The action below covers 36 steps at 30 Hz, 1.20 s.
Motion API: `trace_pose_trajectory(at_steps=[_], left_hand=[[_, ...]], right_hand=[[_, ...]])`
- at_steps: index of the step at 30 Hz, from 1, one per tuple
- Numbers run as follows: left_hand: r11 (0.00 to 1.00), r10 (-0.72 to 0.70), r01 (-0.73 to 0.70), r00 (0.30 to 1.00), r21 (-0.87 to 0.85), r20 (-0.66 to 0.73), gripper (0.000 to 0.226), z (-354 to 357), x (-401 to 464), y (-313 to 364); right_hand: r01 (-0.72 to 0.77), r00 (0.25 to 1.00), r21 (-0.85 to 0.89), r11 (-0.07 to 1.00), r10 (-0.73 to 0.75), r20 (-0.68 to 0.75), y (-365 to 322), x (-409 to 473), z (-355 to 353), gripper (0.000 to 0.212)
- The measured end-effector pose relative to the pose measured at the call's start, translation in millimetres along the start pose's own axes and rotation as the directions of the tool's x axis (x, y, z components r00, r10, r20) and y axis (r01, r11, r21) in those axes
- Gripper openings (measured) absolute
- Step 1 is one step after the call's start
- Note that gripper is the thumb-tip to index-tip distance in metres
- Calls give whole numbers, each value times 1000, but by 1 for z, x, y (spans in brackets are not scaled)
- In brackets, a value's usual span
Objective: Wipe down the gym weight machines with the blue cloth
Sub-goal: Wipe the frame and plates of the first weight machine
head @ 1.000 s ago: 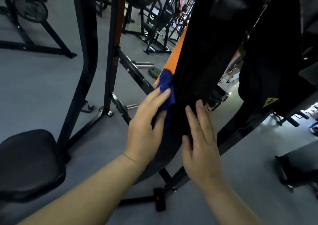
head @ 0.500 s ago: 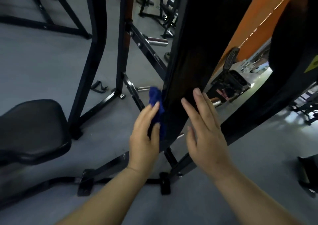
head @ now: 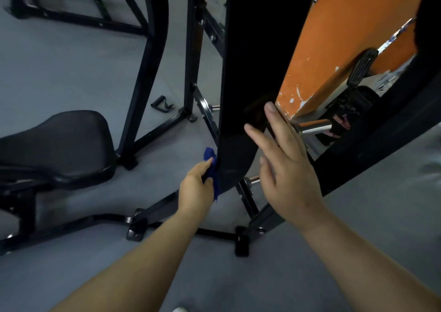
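A tall black padded panel (head: 248,77) of the weight machine runs down the middle of the view, with an orange frame beam (head: 334,44) behind it. My left hand (head: 195,192) grips the blue cloth (head: 211,166) and presses it against the panel's lower left edge. Most of the cloth is hidden between my fingers and the pad. My right hand (head: 286,168) has straight, spread fingers; its fingertips touch the panel's right side near the chipped orange beam.
A black padded seat (head: 59,144) sits low on the left. Black frame posts (head: 148,73) and floor bars (head: 167,216) cross the grey floor (head: 71,61). A chrome peg (head: 315,126) sticks out right of the panel. A small black strap (head: 161,104) lies on the floor.
My left hand has slid the cloth down the panel's left edge to its lower end. My right hand followed downward along the right side. The view has tilted further down.
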<state>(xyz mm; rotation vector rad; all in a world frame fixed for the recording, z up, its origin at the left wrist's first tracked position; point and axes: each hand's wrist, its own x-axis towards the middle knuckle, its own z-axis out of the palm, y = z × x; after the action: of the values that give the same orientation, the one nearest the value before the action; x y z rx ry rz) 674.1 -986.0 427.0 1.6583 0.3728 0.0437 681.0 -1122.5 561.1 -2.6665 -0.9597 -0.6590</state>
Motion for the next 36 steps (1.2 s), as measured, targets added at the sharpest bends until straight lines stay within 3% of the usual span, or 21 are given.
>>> trace_pose_trajectory(at_steps=[3, 5, 6, 8, 10, 12, 14, 16, 18, 20, 22, 25, 27, 29, 33, 36], left_hand=[[976, 126, -147, 983, -161, -130, 51, -2, -9, 27], [964, 185, -213, 967, -160, -176, 53, -1, -18, 29], [975, 164, -184, 973, -123, -160, 53, 1, -16, 21], [1000, -10, 9, 999, -16, -51, 53, 4, -9, 5], [990, -143, 143, 989, 10, -31, 52, 7, -6, 4], [997, -53, 44, 986, -66, -158, 50, 11, -21, 23], [974, 181, -212, 935, -73, -306, 49, 13, -48, 45], [851, 509, -521, 779, 73, -366, 47, 12, -65, 53], [611, 788, -750, 545, 252, -288, 38, 4, -53, 60], [363, 931, -806, 327, 467, -159, 31, -4, -23, 73], [128, 975, -755, 216, 644, 59, 33, -9, 3, 65], [-205, 836, -722, 222, 661, 502, 49, -17, 19, 6], [-315, 695, -751, 235, 581, 680, 54, -23, 13, -11], [-308, 696, -775, 212, 552, 686, 41, -25, 11, 6], [-214, 813, -762, 209, 612, 544, 39, -28, 16, 49], [-331, 687, -784, 182, 525, 704, 38, -36, 25, 29]], right_hand=[[-25, 999, 72, 997, 28, -36, 3, -7, -1, 58], [-96, 992, 150, 984, 106, -63, 5, -11, -1, 56], [-146, 986, 202, 968, 160, -55, 6, -12, 0, 56], [-253, 965, 329, 910, 261, 18, 7, -15, 1, 57], [-325, 944, 438, 838, 312, 104, 5, -17, 1, 59], [-369, 928, 491, 789, 345, 142, 3, -18, -2, 59], [-397, 915, 499, 770, 373, 152, 4, -19, -5, 56], [-442, 893, 511, 737, 415, 174, 8, -20, -7, 53], [-468, 876, 522, 713, 451, 170, 13, -24, -7, 50], [-479, 865, 520, 707, 481, 143, 18, -29, -5, 50], [-521, 835, 526, 672, 529, 152, 22, -36, -1, 49], [-588, 785, 526, 614, 591, 188, 20, -48, 3, 47], [-617, 770, 490, 615, 601, 215, 20, -56, 5, 46], [-636, 758, 479, 606, 607, 239, 22, -62, 7, 45], [-642, 745, 511, 571, 623, 239, 24, -66, 8, 45], [-676, 709, 525, 517, 650, 273, 21, -65, 8, 43]])
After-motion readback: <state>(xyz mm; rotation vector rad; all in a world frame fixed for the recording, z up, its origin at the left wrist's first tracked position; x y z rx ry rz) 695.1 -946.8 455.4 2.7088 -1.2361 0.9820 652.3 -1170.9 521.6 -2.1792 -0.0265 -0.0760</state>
